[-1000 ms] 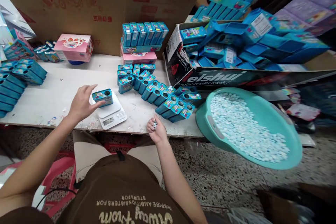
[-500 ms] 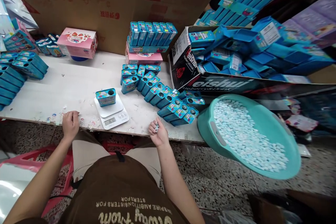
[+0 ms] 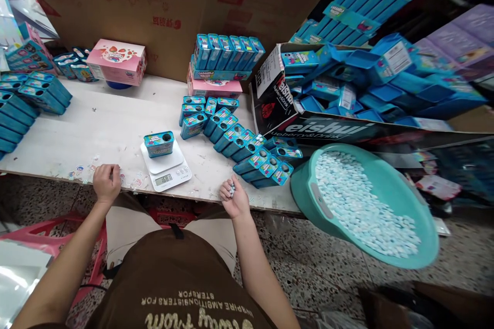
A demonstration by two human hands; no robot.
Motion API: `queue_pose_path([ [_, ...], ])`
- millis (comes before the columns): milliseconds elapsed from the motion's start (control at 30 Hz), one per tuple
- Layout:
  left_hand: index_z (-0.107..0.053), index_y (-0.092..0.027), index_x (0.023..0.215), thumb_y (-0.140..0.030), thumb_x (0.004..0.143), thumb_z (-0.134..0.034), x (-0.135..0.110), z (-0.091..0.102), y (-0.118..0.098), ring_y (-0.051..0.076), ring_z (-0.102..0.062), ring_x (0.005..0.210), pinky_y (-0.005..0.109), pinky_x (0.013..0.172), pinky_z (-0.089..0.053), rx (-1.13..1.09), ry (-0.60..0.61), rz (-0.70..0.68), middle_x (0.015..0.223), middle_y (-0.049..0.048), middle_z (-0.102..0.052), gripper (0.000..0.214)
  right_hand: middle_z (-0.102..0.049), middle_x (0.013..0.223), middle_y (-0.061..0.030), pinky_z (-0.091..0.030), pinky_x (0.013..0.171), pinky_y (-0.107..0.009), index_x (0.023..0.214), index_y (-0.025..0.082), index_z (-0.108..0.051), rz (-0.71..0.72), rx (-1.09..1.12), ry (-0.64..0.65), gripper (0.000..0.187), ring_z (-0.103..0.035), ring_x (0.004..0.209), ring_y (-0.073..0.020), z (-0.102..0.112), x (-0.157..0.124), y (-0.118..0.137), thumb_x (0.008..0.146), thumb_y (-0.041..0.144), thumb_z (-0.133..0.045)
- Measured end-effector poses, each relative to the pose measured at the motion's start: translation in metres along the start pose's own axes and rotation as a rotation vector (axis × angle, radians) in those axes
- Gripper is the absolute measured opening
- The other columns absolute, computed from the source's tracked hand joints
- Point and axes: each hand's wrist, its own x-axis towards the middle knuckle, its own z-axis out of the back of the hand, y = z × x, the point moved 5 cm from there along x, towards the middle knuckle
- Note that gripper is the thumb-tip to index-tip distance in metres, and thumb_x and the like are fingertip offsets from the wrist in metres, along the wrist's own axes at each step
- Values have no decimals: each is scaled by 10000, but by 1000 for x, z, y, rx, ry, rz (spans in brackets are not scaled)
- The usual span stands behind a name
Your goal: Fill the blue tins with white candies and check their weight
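Note:
A blue tin [image 3: 159, 144] with a round opening on top stands on a white digital kitchen scale [image 3: 165, 172], whose display shows about 168. My left hand [image 3: 106, 183] lies curled at the front edge of the white table [image 3: 116, 123], left of the scale, beside small scattered stickers. My right hand [image 3: 234, 198] rests palm up at the table edge and cups a few pale blue mints [image 3: 232, 189]. Next to it runs a slanting row of blue tins [image 3: 239, 141]. A teal plastic basin [image 3: 304, 190] heaped with pale blue mints [image 3: 363, 205] tilts to the right of that hand.
Stacks of blue tins [image 3: 227, 51] stand on a pink box [image 3: 214, 88] at the table's back. An open black cardboard box [image 3: 328, 131] overflows with blue packaging. A pink box [image 3: 117, 61] and more tins [image 3: 23, 113] sit at the left. A speckled terrazzo floor [image 3: 309, 262] lies below.
My left hand has moved from beside the tin on the scale down to the table's front edge. My right hand stays nearly still with its mints, and the view has shifted slightly.

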Motion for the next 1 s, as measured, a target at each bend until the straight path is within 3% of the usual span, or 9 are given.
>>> queue_pose_path([
  [100, -550, -192, 752, -390, 900, -383, 4, 4, -11, 217, -504, 785, 358, 794, -365, -39, 4, -11, 744, 72, -587, 298, -342, 464, 98, -200, 295, -142, 631, 200, -375, 9, -10, 1, 319, -286, 318, -30, -1, 0, 0, 918, 333, -417],
  [200, -566, -172, 955, -442, 851, -488, 18, 10, -43, 231, -516, 912, 382, 871, -372, -144, -35, -28, 900, 87, -615, 300, -346, 459, 98, -205, 289, -138, 629, 199, -383, 25, -21, -6, 313, -279, 314, -30, -2, 1, 0, 911, 325, -431],
  [333, -429, -155, 1244, -489, 660, -707, 47, -1, -99, 278, -447, 1155, 404, 959, -366, -269, 17, -59, 1197, 138, -538, 728, -371, 456, 94, -206, 275, -126, 627, 196, -412, 34, -10, -31, 296, -294, 314, -29, -6, 2, 1, 892, 316, -467],
  [433, -496, -171, 1145, -469, 657, -709, 64, -17, -121, 261, -538, 1044, 379, 883, -428, -358, 147, 38, 1068, 105, -595, 610, -438, 471, 65, -268, 288, -107, 631, 184, -456, -5, 97, -29, 277, -382, 348, -35, -13, 3, 1, 897, 258, -433],
  [533, -532, -204, 1051, -444, 712, -666, 70, -14, -137, 211, -596, 888, 333, 789, -467, -438, 203, 58, 951, 44, -627, 435, -558, 548, 18, -412, 370, -112, 673, 169, -524, -42, 213, -15, 204, -511, 437, -51, -23, 3, -1, 867, 195, -467],
  [600, -534, -223, 1059, -407, 731, -658, 70, 0, -156, 204, -595, 911, 325, 810, -466, -463, 194, -83, 987, 35, -625, 396, -619, 603, -10, -495, 452, -145, 710, 159, -560, -52, 282, -27, 157, -580, 502, -71, -30, 4, -3, 850, 162, -489],
  [733, -558, -254, 1104, -209, 754, -600, 62, 29, -206, 215, -564, 995, 345, 876, -441, -391, 269, -525, 1058, 47, -609, 356, -656, 619, -38, -559, 568, -208, 733, 139, -581, -59, 396, -23, 184, -640, 585, -108, -49, 10, -10, 874, 158, -464],
  [833, -585, -270, 1120, -94, 726, -535, 53, 31, -234, 233, -547, 987, 375, 863, -425, -223, 342, -790, 1040, 57, -610, 435, -635, 572, -34, -544, 529, -209, 755, 121, -587, -104, 432, 5, 246, -614, 538, -110, -64, 20, -18, 910, 194, -412],
  [1000, -595, -273, 1139, -79, 723, -517, 48, 20, -252, 252, -528, 983, 396, 849, -416, -77, 356, -948, 1040, 77, -603, 466, -622, 557, -23, -504, 461, -220, 782, 116, -595, -165, 371, 68, 241, -583, 480, -125, -79, 36, -27, 904, 227, -418],
])
